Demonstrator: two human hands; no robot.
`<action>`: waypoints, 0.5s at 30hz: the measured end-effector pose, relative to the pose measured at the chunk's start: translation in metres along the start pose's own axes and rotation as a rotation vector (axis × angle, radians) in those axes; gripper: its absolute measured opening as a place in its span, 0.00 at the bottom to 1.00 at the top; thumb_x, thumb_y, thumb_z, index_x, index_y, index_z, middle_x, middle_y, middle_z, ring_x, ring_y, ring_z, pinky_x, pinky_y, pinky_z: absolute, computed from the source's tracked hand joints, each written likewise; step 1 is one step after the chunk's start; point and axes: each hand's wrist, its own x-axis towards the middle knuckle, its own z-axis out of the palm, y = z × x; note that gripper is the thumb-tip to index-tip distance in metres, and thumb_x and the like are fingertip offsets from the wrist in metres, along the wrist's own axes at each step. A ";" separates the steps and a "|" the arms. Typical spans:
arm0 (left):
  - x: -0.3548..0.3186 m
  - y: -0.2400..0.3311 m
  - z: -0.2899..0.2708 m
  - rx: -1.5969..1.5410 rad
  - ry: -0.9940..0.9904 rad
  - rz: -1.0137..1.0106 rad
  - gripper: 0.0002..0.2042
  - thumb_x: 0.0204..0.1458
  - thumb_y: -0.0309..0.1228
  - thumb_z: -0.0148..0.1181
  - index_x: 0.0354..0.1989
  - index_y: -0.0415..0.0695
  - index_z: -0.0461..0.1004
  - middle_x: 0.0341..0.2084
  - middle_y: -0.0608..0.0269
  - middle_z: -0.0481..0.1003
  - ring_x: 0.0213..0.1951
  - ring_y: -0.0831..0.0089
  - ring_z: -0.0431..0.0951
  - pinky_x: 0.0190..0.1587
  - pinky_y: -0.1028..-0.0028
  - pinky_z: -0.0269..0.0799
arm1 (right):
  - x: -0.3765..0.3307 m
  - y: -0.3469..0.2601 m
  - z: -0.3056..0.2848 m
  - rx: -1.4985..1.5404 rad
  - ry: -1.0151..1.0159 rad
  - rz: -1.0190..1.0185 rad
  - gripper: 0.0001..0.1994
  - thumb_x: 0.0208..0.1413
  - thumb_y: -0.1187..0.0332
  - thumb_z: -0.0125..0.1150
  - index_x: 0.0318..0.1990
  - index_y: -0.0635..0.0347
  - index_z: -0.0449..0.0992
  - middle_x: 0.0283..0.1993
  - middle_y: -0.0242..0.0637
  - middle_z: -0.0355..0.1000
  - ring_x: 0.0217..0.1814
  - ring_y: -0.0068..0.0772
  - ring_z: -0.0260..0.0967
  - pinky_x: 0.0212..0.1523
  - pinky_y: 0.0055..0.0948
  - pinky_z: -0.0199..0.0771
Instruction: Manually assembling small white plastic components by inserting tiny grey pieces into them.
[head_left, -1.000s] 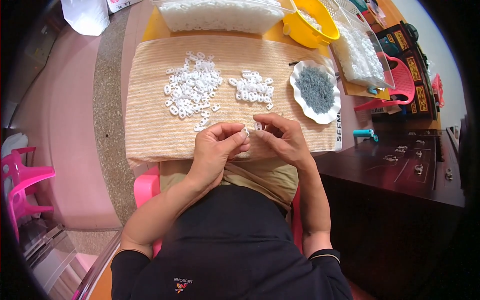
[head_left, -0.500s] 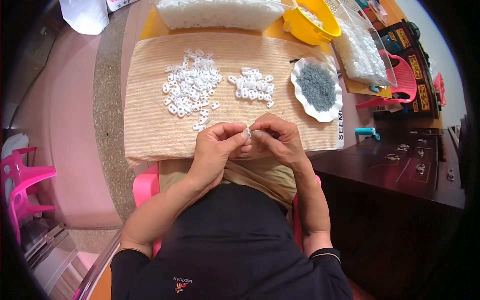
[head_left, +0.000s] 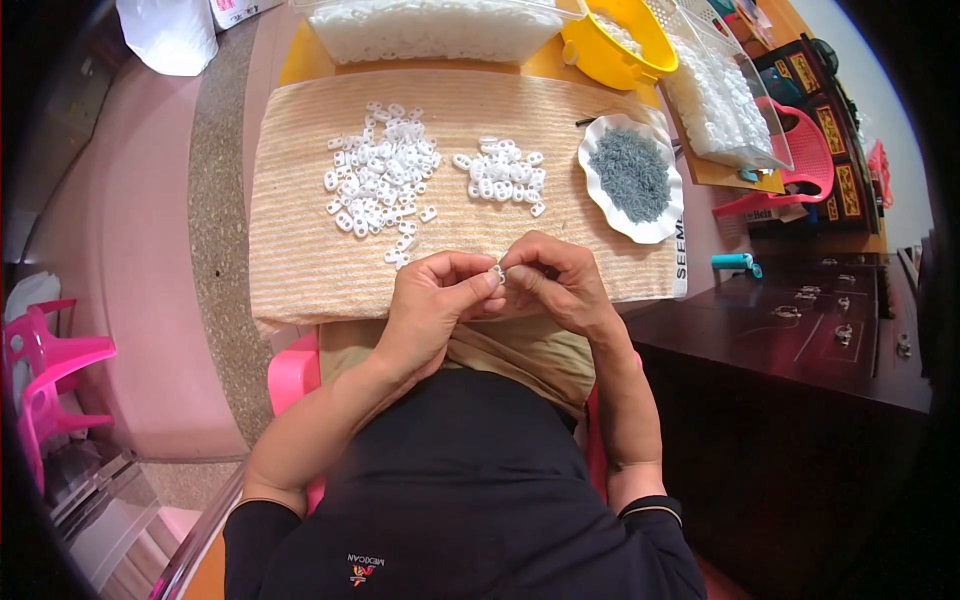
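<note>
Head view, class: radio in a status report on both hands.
Left hand pinching small white piece. Right hand at it, grip partly hidden. Loose white pieces heaped ahead; nothing seen blocking hands.

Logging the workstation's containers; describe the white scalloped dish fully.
The white scalloped dish looks smooth, plastic or ceramic, with a wavy rim. It sits upright on the striped towel, near the right edge. Many small, slender grey pieces cover its middle. Neither the left hand nor the right hand touches it. Its underside is hidden.
</note>
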 end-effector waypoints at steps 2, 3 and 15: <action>0.000 0.000 0.000 -0.007 -0.004 -0.008 0.07 0.53 0.22 0.60 0.39 0.34 0.75 0.30 0.60 0.77 0.30 0.77 0.78 0.36 0.79 0.79 | -0.001 0.001 -0.001 0.008 -0.002 0.009 0.03 0.56 0.77 0.58 0.37 0.65 0.76 0.32 0.29 0.70 0.34 0.16 0.66 0.35 0.19 0.67; 0.000 -0.001 0.000 -0.011 -0.005 -0.010 0.07 0.53 0.22 0.60 0.39 0.34 0.75 0.30 0.60 0.77 0.30 0.77 0.79 0.36 0.79 0.79 | -0.001 0.002 -0.002 -0.011 -0.007 -0.039 0.04 0.57 0.78 0.57 0.38 0.67 0.75 0.33 0.31 0.70 0.31 0.17 0.68 0.32 0.18 0.70; 0.002 -0.002 -0.003 -0.052 -0.005 -0.017 0.08 0.53 0.22 0.60 0.41 0.34 0.74 0.30 0.59 0.78 0.30 0.76 0.79 0.35 0.79 0.78 | -0.006 0.007 -0.004 0.103 0.104 0.001 0.08 0.55 0.76 0.60 0.43 0.67 0.76 0.35 0.29 0.72 0.32 0.15 0.69 0.34 0.17 0.71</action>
